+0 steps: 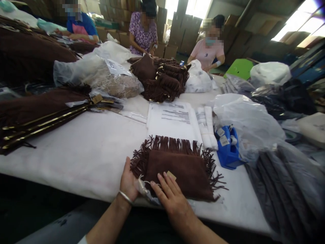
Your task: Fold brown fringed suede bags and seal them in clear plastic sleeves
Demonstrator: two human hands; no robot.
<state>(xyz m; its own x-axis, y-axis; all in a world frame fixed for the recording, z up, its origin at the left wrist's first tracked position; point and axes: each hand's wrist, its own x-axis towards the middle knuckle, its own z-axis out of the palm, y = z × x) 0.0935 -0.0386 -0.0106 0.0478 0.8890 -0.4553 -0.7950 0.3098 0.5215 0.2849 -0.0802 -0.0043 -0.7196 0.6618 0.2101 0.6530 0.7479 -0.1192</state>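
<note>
A dark brown fringed bag (177, 169) lies flat at the front of the white table, its fringe spread along the far edge and both sides. My right hand (175, 203) rests on it with fingers stretched out, beside a small tan tag (171, 175). At the bag's left edge is my left hand (129, 183), a digit pointing up and the others partly hidden by the fringe; it wears a silver bangle (126, 197). Between my hands, a white cord and a clear plastic piece (143, 187) hang at the bag's near left corner.
Printed white plastic bags (172, 118) lie behind the bag, with a blue tape dispenser (230, 147) to the right. Brown bags with gold zips (43, 115) are stacked left; a fringed pile (165, 79) sits farther back. Grey wrapped goods (286, 189) lie right. Three people work across the table.
</note>
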